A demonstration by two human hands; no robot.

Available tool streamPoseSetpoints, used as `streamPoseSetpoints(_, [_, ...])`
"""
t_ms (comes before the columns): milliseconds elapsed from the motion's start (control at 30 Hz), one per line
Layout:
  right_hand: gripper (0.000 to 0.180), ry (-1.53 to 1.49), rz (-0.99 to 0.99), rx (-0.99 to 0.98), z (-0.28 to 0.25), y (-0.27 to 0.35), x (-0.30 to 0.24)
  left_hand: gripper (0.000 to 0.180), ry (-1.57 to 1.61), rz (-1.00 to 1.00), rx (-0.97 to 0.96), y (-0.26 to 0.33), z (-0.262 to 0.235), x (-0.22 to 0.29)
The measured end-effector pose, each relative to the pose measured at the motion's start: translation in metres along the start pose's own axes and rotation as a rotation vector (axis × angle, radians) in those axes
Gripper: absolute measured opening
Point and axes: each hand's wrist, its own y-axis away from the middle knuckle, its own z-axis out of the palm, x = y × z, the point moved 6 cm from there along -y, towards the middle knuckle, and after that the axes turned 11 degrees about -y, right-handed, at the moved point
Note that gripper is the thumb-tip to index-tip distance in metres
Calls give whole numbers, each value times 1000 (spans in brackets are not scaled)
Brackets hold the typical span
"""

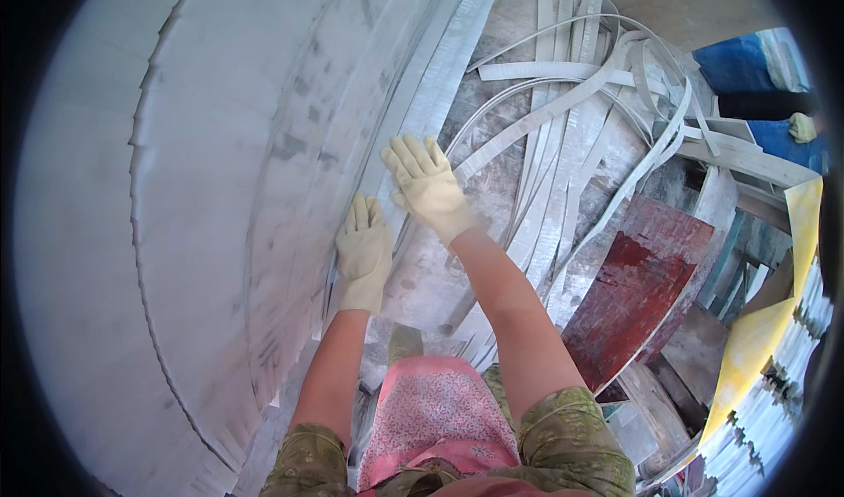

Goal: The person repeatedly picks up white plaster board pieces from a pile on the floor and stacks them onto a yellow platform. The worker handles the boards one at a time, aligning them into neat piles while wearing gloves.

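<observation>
Resting on: pale strips; both gloved hands are laid flat there, fingers stretched out and pointing away from the person.
Left hand (363, 249): opened flat, nothing clamped; it is pressed on the edge of the stacked sheets (220, 189), where the nearest strip (413, 119) is met.
Right hand (428, 185): opened flat too, fingers spread, nothing gripped; it is laid on the same strip, a little farther from the body than the left.
Hands to each other: side by side, near, not touching.
Strip: found under both hands, beside the sheets; it is long and thin, its long axis run from near the person's lap up and away toward the picture's top, leaning slightly right.
Containers: none are seen; the strips are heaped loose.
Pile (580, 101): many pale strips are tangled and curled right of the hands, some looped over others.
Sheets: a big curved grey stack is seen filling the left side, its edges toothed.
Red board (637, 286): laid tilted right of the right forearm, partly crossed by strips.
Yellow sheet (774, 321): seen at the right rim, above a white ridged stack (774, 409).
Blue cloth (747, 62): seen at the upper right; a second gloved hand (802, 127) of another person is glimpsed beside it.
Apron (435, 418): pink, worn at the lower edge between the forearms.
</observation>
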Motion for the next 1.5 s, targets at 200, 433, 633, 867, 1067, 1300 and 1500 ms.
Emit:
streamPoseSetpoints(200, [69, -71, -15, 50, -5, 4, 0, 53, 70, 9, 136, 2, -1, 0])
streamPoseSetpoints(433, [56, -148, 48, 72, -56, -1, -12, 47, 23, -40, 20, -8, -22, 6])
streamPoseSetpoints(633, [30, -494, 414, 215, -141, 177, -78, 42, 240, -59, 104, 30, -66, 4])
streamPoseSetpoints(867, [32, -391, 1121, 73, -233, 481, -149, 32, 396, -40, -62, 278, -72, -9])
streamPoseSetpoints(1067, [26, -217, 1191, 735, -281, 640, -229, 34, 814, 140, -209, 306, -147, 118])
streamPoseSetpoints(1300, [38, -364, 1785, 1071, -190, 801, -399, 31, 920, 600, -190, 353, -261, 239])
streamPoseSetpoints(1500, [46, -528, 2049, 1534, -164, 911, -495, 37, 950, 794, -534, 458, -287, 283])
